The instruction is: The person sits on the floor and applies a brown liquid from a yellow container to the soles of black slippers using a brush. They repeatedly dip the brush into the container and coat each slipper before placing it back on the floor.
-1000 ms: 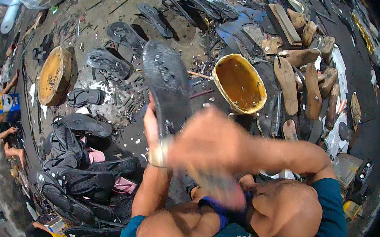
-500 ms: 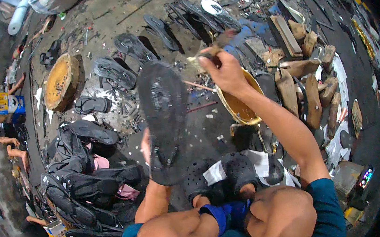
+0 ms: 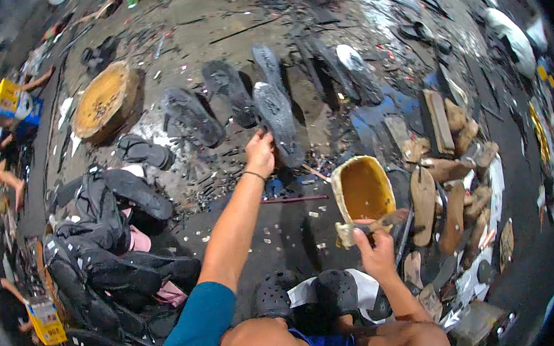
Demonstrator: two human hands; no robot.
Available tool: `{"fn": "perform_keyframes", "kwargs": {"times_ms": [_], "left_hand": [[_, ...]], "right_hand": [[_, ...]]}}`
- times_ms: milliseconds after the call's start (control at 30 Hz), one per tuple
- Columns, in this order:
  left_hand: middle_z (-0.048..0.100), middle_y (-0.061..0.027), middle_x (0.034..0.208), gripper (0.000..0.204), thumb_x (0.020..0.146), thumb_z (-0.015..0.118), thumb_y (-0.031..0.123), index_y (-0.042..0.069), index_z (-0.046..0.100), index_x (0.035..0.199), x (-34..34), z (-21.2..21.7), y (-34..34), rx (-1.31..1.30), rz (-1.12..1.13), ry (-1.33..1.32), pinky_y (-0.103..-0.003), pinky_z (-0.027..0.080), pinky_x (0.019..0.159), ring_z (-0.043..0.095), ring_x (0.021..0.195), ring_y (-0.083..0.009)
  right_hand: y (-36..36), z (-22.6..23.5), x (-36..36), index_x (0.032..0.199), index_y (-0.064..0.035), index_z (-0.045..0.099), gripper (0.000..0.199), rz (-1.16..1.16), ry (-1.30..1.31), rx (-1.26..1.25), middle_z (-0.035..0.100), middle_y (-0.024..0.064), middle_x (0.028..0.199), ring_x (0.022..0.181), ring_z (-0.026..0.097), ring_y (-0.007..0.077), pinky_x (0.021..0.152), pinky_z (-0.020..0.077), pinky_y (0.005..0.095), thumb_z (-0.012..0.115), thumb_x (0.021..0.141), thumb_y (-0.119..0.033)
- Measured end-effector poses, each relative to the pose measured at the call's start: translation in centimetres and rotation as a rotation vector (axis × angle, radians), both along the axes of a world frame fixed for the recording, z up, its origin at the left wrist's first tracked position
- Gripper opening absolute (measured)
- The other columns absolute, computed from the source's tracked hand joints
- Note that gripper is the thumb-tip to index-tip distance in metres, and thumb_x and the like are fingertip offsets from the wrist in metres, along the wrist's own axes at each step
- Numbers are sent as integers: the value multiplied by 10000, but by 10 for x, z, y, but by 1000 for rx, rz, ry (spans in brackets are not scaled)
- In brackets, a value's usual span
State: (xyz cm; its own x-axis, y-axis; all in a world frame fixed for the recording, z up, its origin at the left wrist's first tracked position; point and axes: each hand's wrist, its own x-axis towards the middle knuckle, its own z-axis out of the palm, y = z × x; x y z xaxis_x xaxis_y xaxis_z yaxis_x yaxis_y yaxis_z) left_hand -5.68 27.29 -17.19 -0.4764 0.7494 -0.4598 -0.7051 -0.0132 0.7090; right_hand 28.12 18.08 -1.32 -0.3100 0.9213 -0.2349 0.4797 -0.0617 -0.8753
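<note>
My left hand [image 3: 260,154] reaches far forward with its fingers closed on the edge of a black sandal [image 3: 275,115]. The sandal's wet-looking face is turned up, and it is beside other sandals laid out on the floor. Nearer to me, my right hand [image 3: 376,247] grips a short brush [image 3: 345,235] with a pale, clotted end. The brush is by the near rim of a yellowish container [image 3: 336,190] that has brown, glue-like liquid inside. Whether the brush touches the rim, I cannot tell.
Several wooden shoe lasts [image 3: 424,201] lie at the right. A heap of black sandals [image 3: 114,270] fills the left, below a round wooden block [image 3: 111,99]. My black clogs [image 3: 274,296] are close in front. Another person's arm [image 3: 41,78] shows at the far left.
My left hand has carried the sandal forward, from before my knees to the sandals on the floor. My right hand has come back with the brush to the container's near side. The view has shifted.
</note>
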Motion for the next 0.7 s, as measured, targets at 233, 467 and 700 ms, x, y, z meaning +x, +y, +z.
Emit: {"fn": "perform_keyframes", "kwargs": {"times_ms": [233, 467, 700], "left_hand": [[559, -220, 1388, 651, 893, 736, 315, -2, 487, 1404, -125, 11, -92, -712, 355, 1458, -509, 370, 1124, 488, 1341, -360], [248, -233, 1608, 965, 758, 832, 423, 44, 342, 1498, -250, 9, -133, -1326, 215, 1136, -544, 289, 1175, 259, 1475, -440], [556, -254, 1359, 534, 869, 585, 251, 11, 548, 1345, -239, 75, -148, 34, 839, 103, -572, 417, 1077, 514, 1278, -432]], "right_hand": [[24, 8, 29, 1227, 35, 656, 275, -103, -24, 104, 694, 96, 1124, 949, 623, 138, 870, 501, 308, 598, 1012, -127], [47, -4, 30, 1246, 55, 633, 294, -104, -60, -38, 671, 129, 1180, 1043, 625, 164, 936, 497, 322, 589, 1023, -131], [50, 2, 31, 1221, 25, 648, 277, -67, -65, 160, 684, 143, 1115, 999, 652, 209, 910, 499, 349, 612, 1010, -150]]}}
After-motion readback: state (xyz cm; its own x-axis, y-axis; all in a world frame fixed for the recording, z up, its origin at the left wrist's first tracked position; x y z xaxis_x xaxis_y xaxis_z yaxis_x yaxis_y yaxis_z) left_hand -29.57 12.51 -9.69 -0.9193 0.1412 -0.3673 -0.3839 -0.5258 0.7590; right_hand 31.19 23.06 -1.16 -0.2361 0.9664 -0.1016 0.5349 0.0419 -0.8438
